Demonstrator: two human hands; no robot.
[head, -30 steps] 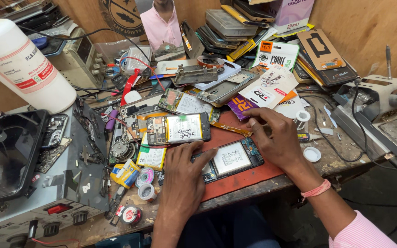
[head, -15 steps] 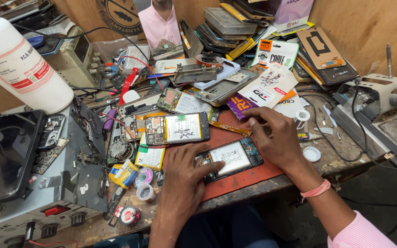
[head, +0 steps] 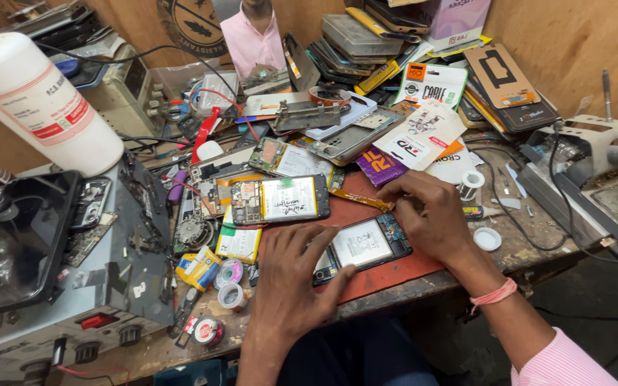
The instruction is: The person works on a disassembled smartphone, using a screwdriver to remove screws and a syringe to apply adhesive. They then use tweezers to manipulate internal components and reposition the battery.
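**Opened phone held on a red repair mat, head view**

The cluttered wooden workbench (head: 538,236) carries all that follows; places are given relative to the red mat (head: 395,268) at its front edge. To the far left of the mat stands a grey power supply box (head: 109,300), with a dark phone screen (head: 16,243) lying on top of it. Behind that box rises a large white plastic bottle (head: 37,100). To the right of the mat sits a grey metal fixture (head: 588,171) with cables. Behind the mat, stacked phone cases and packaging cards (head: 430,78) lean against the wooden wall.

On the mat's rear left part lies a second opened phone (head: 280,200), battery upward. On the mat's front part lies the opened phone (head: 359,246), back removed, its pale battery showing. The left hand (head: 291,286) lies flat beside it, fingers pressing its left end, apparently to keep it from sliding. The right hand (head: 430,214) rests at the phone's upper right corner, fingers curled close together as if pinching something small; whether they hold a tool or part cannot be told. Small tape rolls (head: 227,282) lie just left of the mat.
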